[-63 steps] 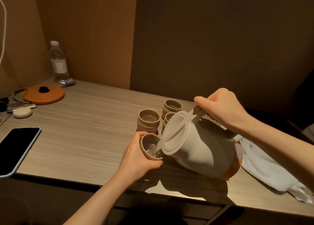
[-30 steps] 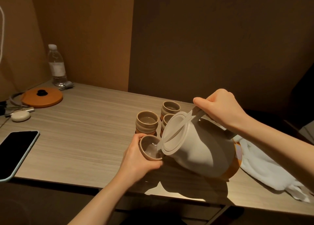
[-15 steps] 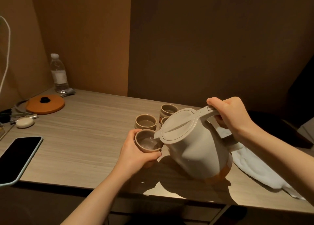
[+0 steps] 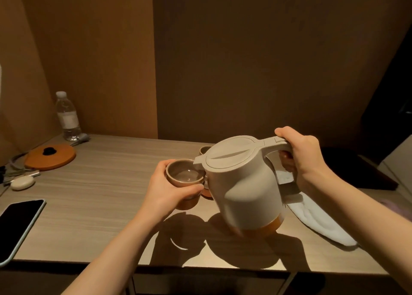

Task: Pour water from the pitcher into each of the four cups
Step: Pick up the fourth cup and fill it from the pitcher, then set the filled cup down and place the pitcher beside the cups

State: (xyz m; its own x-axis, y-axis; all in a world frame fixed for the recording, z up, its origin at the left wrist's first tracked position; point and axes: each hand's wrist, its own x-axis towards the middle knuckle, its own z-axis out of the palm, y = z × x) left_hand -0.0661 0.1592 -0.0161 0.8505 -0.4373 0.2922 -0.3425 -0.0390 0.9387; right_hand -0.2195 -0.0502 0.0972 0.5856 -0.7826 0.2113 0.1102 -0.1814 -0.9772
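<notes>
Since the earlier frames, the pitcher (image 4: pixel 243 183) has swung from a steep forward tilt to nearly upright, and its spout no longer reaches into the cup (image 4: pixel 185 179).

At far left, a dark phone (image 4: pixel 17 223) lies on the surface (image 4: pixel 100 196). Behind it are a small white case (image 4: pixel 23 182), an orange lid (image 4: pixel 50 156) and a clear bottle (image 4: pixel 68 116); its label cannot be read.

The left hand (image 4: pixel 165 194) is curled closed around the cup, fingers wrapping its side, holding it just above the surface. Water shows inside. The cup's rim sits just beside the spout.

Two more cups (image 4: pixel 205 149) are partly hidden behind the pitcher; the fourth cannot be seen.

The right hand (image 4: pixel 298 156) is closed on the pitcher's handle, thumb on top. No writing shows on the pitcher. A white cloth (image 4: pixel 316 221) lies to its right.
</notes>
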